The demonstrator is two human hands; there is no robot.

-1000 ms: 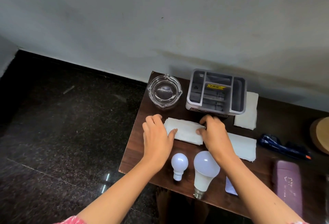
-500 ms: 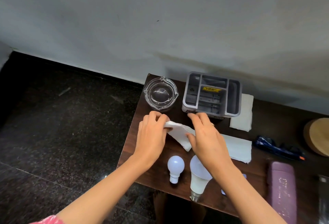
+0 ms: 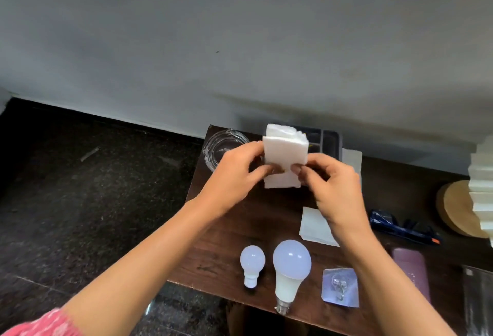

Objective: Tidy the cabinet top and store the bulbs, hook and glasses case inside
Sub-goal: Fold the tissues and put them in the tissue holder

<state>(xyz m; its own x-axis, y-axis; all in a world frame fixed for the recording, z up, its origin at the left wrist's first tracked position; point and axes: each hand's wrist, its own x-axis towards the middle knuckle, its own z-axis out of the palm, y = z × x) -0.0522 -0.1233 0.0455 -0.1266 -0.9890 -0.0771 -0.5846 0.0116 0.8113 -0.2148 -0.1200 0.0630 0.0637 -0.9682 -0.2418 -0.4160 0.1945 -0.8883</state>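
Observation:
A folded white tissue (image 3: 285, 154) is held upright above the dark wooden cabinet top (image 3: 226, 250), pinched at its lower edge by my left hand (image 3: 234, 175) and my right hand (image 3: 330, 186). Near the front edge lie a small white bulb (image 3: 252, 263) and a larger white bulb (image 3: 290, 269), side by side, bases toward me. To their right rests a clear adhesive hook (image 3: 340, 287). The purple glasses case (image 3: 410, 271) lies further right, partly behind my right forearm.
A glass ashtray (image 3: 221, 146) and a grey compartment organiser (image 3: 329, 143) stand at the back, partly hidden by the tissue. Two more tissues (image 3: 313, 226) lie flat. A blue pair of glasses (image 3: 397, 226), a wooden disc (image 3: 453, 210) and a pleated paper shade (image 3: 482, 186) occupy the right.
Both hands lifted the tissue off the cabinet top and now hold it folded and upright in the air. The hook, earlier hidden by my right arm, is in view.

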